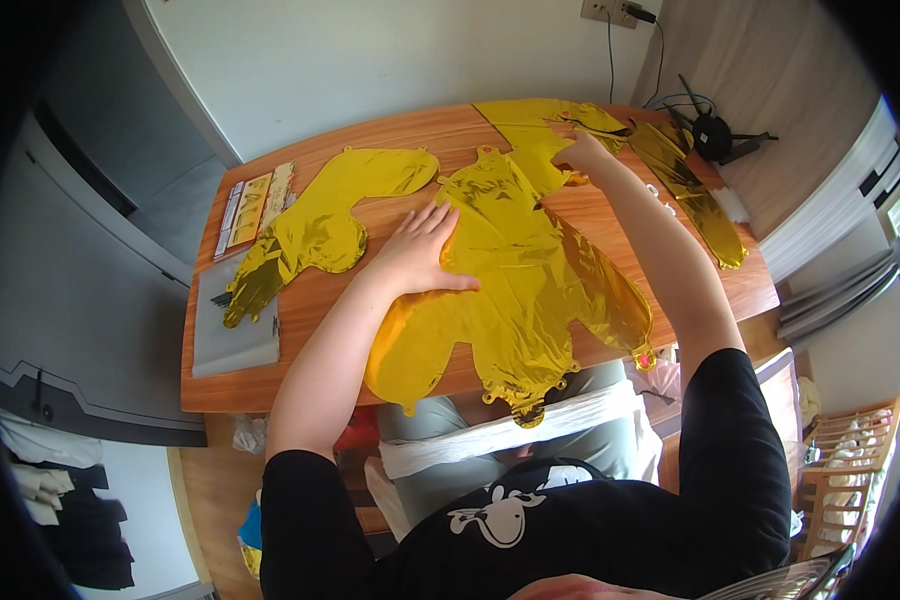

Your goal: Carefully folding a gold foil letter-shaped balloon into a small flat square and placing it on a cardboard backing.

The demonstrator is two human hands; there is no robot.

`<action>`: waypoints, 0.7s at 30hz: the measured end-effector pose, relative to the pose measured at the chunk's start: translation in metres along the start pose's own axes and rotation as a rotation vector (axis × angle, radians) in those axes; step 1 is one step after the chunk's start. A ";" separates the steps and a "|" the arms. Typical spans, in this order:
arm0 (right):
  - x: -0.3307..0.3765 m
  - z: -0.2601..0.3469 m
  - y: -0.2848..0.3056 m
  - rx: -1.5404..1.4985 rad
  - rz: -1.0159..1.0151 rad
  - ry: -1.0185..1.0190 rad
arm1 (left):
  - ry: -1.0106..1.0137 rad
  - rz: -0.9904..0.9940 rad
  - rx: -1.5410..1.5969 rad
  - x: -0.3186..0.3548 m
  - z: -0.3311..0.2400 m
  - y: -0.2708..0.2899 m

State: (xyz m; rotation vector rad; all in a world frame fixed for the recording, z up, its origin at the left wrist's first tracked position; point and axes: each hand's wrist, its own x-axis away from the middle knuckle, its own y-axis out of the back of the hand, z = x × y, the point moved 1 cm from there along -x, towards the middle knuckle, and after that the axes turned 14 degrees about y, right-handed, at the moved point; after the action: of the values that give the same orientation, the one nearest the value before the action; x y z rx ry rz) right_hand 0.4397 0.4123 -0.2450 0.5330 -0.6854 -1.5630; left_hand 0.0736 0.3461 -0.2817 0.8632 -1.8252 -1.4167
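Flat, uninflated gold foil balloons lie on a wooden table. The large foil balloon (510, 260) in the middle is wrinkled, and its lower end hangs over the near edge. My left hand (420, 248) rests on its left side, fingers spread and palm down. My right arm reaches across to the back right. There my right hand (584, 154) is at another foil balloon (520, 130), its fingers drawn together on the foil; the fingertips are small in view. To the left lies a curved foil balloon (330, 215), and a long foil strip (688, 190) lies at the right.
A printed card package (253, 212) and a translucent plastic sheet (235, 325) lie at the table's left. A black router (712, 135) with antennas and cables stands at the back right. Small white rings (660, 198) lie beside my right forearm. A white wall (370, 60) borders the far side.
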 end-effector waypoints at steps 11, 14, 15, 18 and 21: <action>0.003 0.016 -0.024 -0.092 -0.209 -0.137 | 0.013 0.006 0.010 0.004 0.003 0.000; -0.014 -0.024 -0.008 0.020 -0.221 0.025 | -0.009 0.007 0.006 -0.006 -0.011 0.003; -0.016 -0.030 -0.004 -0.065 -0.222 0.049 | -0.021 0.001 0.005 -0.008 -0.013 0.003; 0.002 0.013 -0.028 -0.259 -0.225 0.026 | 0.020 0.005 -0.006 0.005 0.005 -0.001; 0.023 0.044 -0.027 -0.435 -0.294 -0.045 | 0.009 -0.009 -0.008 0.004 0.004 -0.001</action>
State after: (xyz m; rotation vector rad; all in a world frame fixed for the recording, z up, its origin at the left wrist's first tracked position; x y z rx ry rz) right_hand 0.3871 0.3954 -0.2311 0.2797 -0.2890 -1.9381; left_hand 0.0684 0.3449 -0.2825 0.8739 -1.8097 -1.4226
